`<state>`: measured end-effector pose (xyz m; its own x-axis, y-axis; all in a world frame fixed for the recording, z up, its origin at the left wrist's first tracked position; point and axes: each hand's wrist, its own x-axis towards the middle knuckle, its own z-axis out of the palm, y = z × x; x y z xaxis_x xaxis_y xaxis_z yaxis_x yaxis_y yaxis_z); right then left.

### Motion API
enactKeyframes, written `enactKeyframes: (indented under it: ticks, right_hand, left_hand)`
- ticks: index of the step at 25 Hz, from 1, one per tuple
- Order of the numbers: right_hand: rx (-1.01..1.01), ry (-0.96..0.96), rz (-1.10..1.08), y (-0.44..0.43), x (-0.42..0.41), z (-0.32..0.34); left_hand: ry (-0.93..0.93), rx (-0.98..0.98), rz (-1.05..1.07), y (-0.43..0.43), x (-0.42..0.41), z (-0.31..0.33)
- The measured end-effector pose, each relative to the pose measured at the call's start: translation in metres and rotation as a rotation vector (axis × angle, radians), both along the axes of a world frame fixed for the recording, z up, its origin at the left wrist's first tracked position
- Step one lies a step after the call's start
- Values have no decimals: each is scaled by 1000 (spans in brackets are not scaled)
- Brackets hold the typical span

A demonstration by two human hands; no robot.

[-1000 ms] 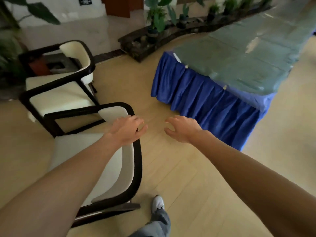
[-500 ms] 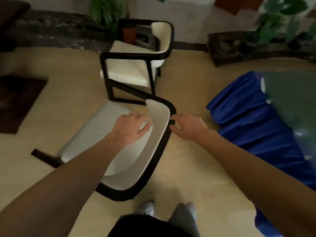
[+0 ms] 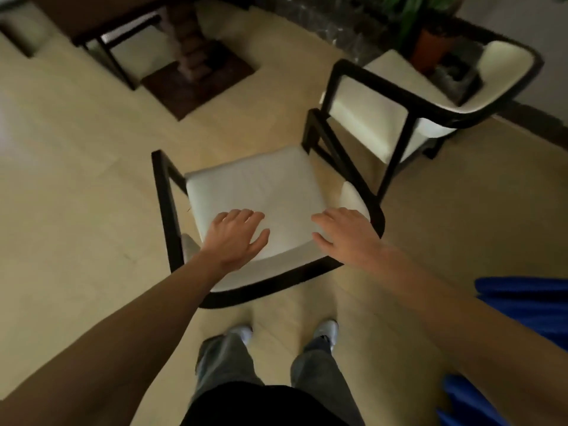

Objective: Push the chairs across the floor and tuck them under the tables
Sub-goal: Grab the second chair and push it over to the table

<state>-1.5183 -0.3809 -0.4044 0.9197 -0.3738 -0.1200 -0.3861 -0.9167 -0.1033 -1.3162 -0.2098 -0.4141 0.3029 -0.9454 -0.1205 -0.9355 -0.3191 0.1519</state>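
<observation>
A black-framed chair with a cream seat (image 3: 255,192) stands right in front of me, its curved backrest nearest my feet. My left hand (image 3: 236,238) lies flat on the cream inside of the backrest, fingers spread. My right hand (image 3: 347,238) rests on the backrest's right end, fingers apart, not clearly gripping. A second matching chair (image 3: 399,106) stands behind it at the upper right, almost touching the near chair's front leg. The blue-skirted table (image 3: 528,305) shows only as a strip at the right edge.
A dark wooden table (image 3: 190,41) on a pedestal with a square base stands at the upper left, with another chair (image 3: 129,47) tucked under it. Potted plants (image 3: 430,35) and a dark stone border line the far wall. Pale wood floor lies to the left.
The view has swung left and I now stand squarely behind the near chair. Both hands have settled onto its backrest. The blue table has slid to the right edge.
</observation>
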Motion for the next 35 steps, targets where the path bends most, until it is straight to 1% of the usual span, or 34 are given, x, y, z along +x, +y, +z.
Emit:
enactKeyframes:
  ticks: [1,2,3,4,6,8,9,12,13,15,19,22,30,35]
  right_hand:
    - [29,31,93,-12,-2,-7]
    - [26,20,149,-19,-6,-17]
    - [10,25,167,-17,-5,-19]
    - [15,46,224,-25,-8,-28]
    - [26,27,308,-38,-13,-47]
    - [47,34,325,-40,-20,-55]
    - [68,64,350,-43,-18,-68]
    - [99,78,408,-48,-13,-100]
    - [101,79,406,-48,-14,-99]
    - [110,82,458,-44,-8,-123]
    - [152,81,452,-42,-11,-162]
    - [163,50,450,-40,-8,-183]
    - [164,57,459,-39,-20,-192]
    - [180,134,453,-46,-10,-190]
  left_hand:
    - [10,16,95,3,-19,-7]
    - [1,17,151,9,-33,-12]
    - [-13,24,153,14,-39,-13]
    - [-8,37,203,12,-56,-21]
    - [48,71,275,6,-77,-32]
    - [68,105,289,8,-91,-39]
    - [81,126,323,9,-98,-52]
    - [110,155,400,13,-101,-81]
    - [94,154,394,14,-102,-81]
    - [105,178,425,20,-99,-103]
    - [92,210,406,28,-104,-142]
    - [100,150,440,33,-103,-165]
    - [113,137,408,39,-117,-176]
    - [156,177,274,40,-92,-175]
